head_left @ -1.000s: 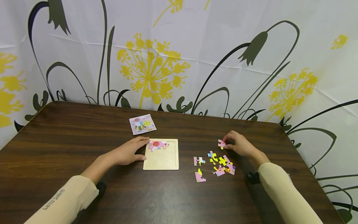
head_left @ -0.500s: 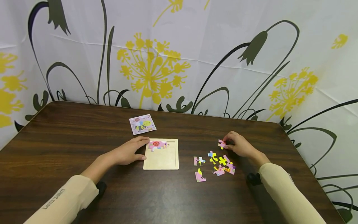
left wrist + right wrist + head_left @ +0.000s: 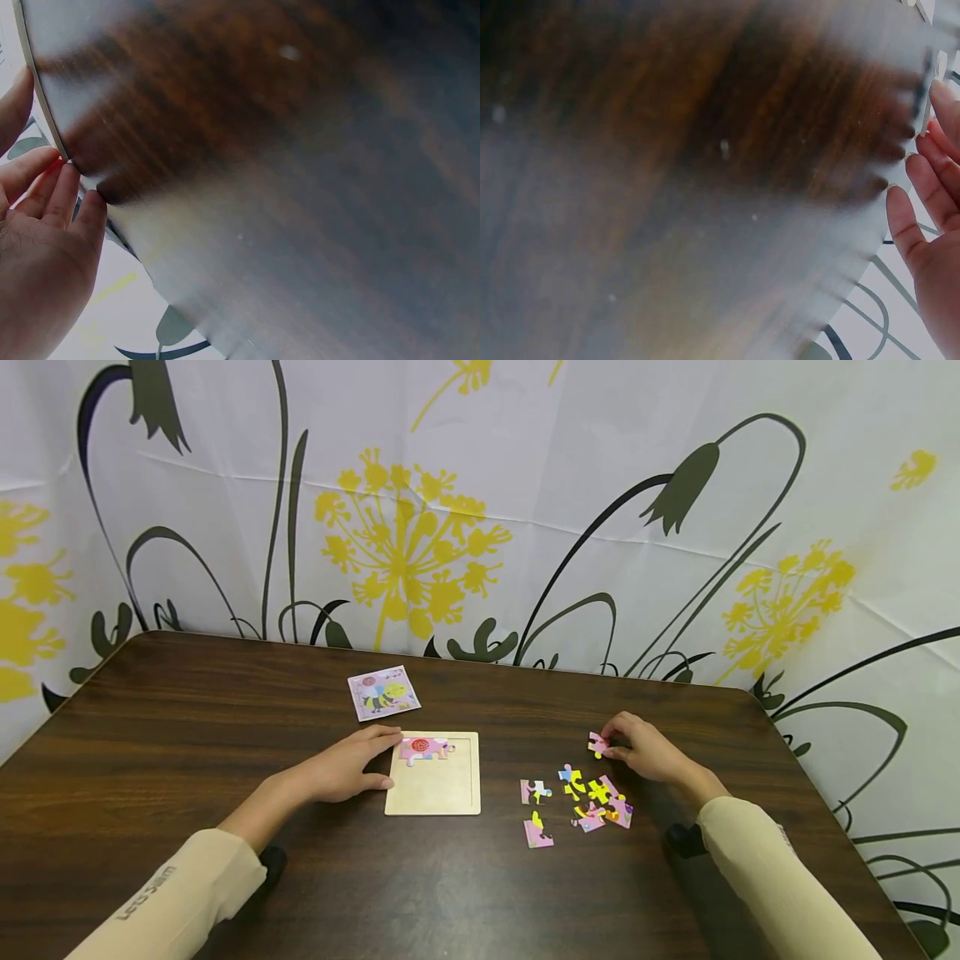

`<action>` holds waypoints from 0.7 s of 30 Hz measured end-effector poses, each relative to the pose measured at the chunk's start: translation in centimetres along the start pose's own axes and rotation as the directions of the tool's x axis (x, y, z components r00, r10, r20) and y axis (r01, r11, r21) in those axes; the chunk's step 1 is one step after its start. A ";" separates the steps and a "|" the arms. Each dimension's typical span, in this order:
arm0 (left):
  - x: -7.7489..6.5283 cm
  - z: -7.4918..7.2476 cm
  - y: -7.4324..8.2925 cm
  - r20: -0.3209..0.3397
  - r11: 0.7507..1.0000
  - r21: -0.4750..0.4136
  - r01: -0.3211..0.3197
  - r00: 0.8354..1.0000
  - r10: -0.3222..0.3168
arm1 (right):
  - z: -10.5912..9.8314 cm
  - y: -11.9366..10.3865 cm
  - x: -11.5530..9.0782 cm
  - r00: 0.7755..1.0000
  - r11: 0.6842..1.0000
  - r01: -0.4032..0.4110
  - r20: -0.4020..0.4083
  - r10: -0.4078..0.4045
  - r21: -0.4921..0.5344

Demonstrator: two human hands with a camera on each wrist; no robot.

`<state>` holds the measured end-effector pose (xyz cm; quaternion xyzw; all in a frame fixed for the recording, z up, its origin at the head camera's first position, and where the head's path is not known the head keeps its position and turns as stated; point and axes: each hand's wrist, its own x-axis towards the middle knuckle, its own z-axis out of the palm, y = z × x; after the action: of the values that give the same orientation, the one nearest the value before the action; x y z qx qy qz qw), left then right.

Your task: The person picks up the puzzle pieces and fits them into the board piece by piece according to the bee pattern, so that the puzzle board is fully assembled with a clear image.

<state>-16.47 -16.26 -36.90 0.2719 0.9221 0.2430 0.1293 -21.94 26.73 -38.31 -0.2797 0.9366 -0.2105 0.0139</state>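
Flat on the table lies a square wooden puzzle tray (image 3: 432, 789). Joined pink puzzle pieces (image 3: 425, 750) with a red round pattern sit along its upper left inside. My left hand (image 3: 347, 768) touches the tray's left edge, its fingers at the top left corner and the thumb lower down. In the left wrist view the fingertips meet the tray's thin edge (image 3: 46, 116). To the right, my right hand (image 3: 643, 748) pinches a pink and yellow puzzle piece (image 3: 596, 744) between thumb and fingers, low over the table. The right wrist view mostly hides that piece.
Several loose puzzle pieces (image 3: 599, 792) lie in a cluster just below my right hand. Two more, a pink and white piece (image 3: 535, 792) and a pink and yellow corner piece (image 3: 537, 832), lie nearer the tray. A bee picture card (image 3: 383, 693) lies behind the tray.
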 end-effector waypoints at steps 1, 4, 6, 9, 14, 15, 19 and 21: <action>0.0 0.0 0.0 0.000 1.000 -0.002 0.002 1.000 -0.002 | 0.0 0.0 0.0 1.000 1.000 -0.004 0.003 0.004 -0.001; -0.1 0.0 0.0 -0.001 1.000 -0.001 0.002 1.000 -0.002 | -0.2 -0.1 0.0 1.000 1.000 -0.013 0.013 0.013 0.004; -0.1 0.0 0.1 0.001 1.000 -0.001 0.002 1.000 -0.002 | -0.2 -0.2 0.0 1.000 1.000 -0.018 0.019 0.018 0.008; -0.1 0.0 0.1 0.004 1.000 -0.004 0.005 1.000 -0.005 | -0.4 -0.3 0.0 0.999 1.000 -0.026 0.026 0.026 0.010; 0.0 0.1 0.0 0.004 1.000 -0.002 0.003 1.000 -0.003 | -0.5 -0.5 0.0 0.999 0.999 -0.043 0.032 0.042 0.016; 0.0 0.1 -0.1 0.003 1.000 -0.002 0.003 1.000 -0.003 | -0.6 -0.6 0.0 0.998 0.999 -0.047 0.033 0.047 0.020; -0.1 0.1 -0.1 0.001 1.000 -0.002 0.007 1.000 -0.007 | -0.7 -0.7 0.1 0.997 0.997 -0.062 0.043 0.060 0.046; -0.1 0.0 0.0 0.002 1.000 -0.004 0.007 1.000 -0.007 | -0.7 -0.8 0.2 0.997 0.996 -0.069 0.048 0.066 0.060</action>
<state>-16.37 -16.25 -36.90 0.2689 0.9224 0.2440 0.1317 -21.80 26.34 -37.36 -0.2522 0.9380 -0.2320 0.0513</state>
